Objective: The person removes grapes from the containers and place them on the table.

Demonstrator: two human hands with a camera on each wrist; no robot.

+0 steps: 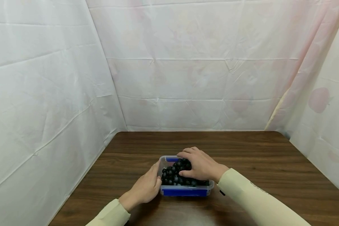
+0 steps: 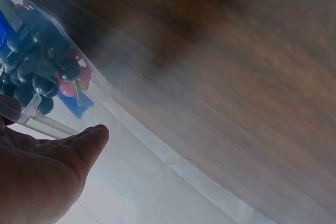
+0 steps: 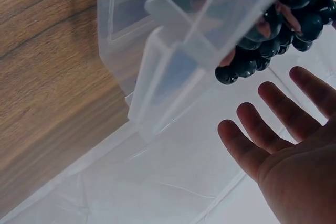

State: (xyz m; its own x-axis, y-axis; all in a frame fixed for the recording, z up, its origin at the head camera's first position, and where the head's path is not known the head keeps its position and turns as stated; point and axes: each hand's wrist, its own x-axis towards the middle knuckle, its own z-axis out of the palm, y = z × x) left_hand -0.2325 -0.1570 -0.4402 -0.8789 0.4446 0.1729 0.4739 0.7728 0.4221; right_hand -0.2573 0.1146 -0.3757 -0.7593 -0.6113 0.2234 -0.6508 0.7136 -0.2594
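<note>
Lower centre, both grips loose: left hand (image 1: pixel 145 186) touches a clear rectangular plastic box (image 1: pixel 185 191); right hand (image 1: pixel 200 164) spans round black grapes (image 1: pixel 172 175).

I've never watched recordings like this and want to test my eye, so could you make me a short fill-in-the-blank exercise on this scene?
1. The fastening on the near side of the clear container is coloured ____.
2. The hand over the dark grapes is the person's ____ one.
3. The tabletop under the container is coloured ____.

Missing words: blue; right; brown.
</note>
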